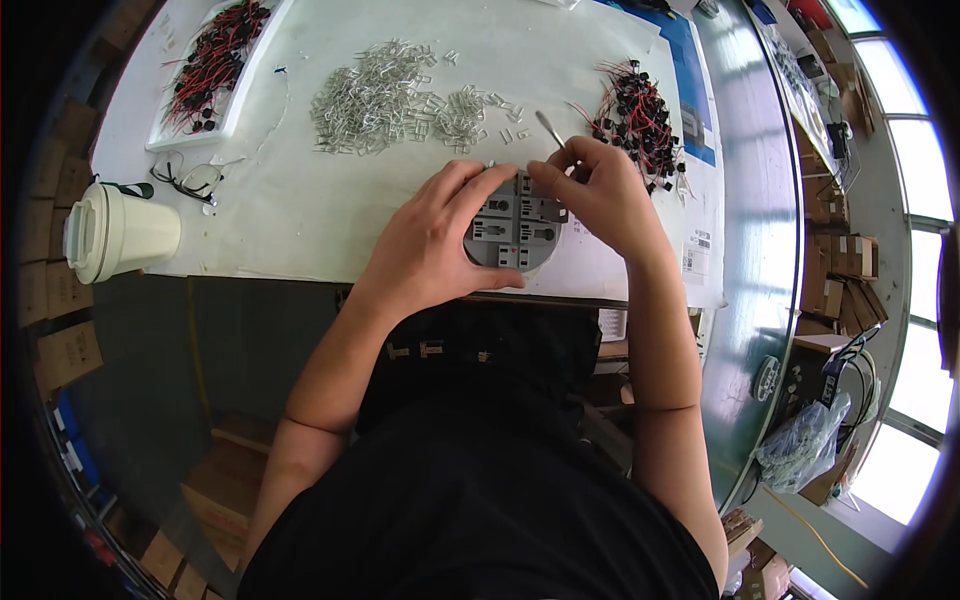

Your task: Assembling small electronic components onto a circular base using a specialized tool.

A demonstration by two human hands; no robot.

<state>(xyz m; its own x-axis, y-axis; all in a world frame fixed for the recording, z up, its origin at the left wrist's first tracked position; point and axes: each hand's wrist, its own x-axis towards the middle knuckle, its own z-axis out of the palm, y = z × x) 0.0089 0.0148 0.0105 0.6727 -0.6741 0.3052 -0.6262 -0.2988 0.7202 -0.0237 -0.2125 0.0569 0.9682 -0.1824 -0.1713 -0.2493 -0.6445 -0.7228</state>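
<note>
Right now both hands are busy at the near edge of the bench [300, 220]. The left hand [435, 245] lies curled over a round grey fixture [515, 235], fingers closed on its rim and holding it steady. The right hand [600, 195] is pinched shut on a pair of metal tweezers [549, 128], its fingertips down on the fixture's top edge.

How far along? Judging by the stock, plenty is left: a big loose heap of clear little sleeves [390, 100] sits mid-bench, a tangle of red-and-black wired parts [635, 115] lies just beyond the right hand, and a white tray [215, 75] at far left holds more of the same wired pieces. Those may be finished ones, though that's a guess.

Hard to make out: the hands cover much of the fixture, so which slots are filled can't be told, nor what the tweezers' tips grip. A lidded cup [115, 235] and a pair of glasses [190, 180] sit left.
</note>
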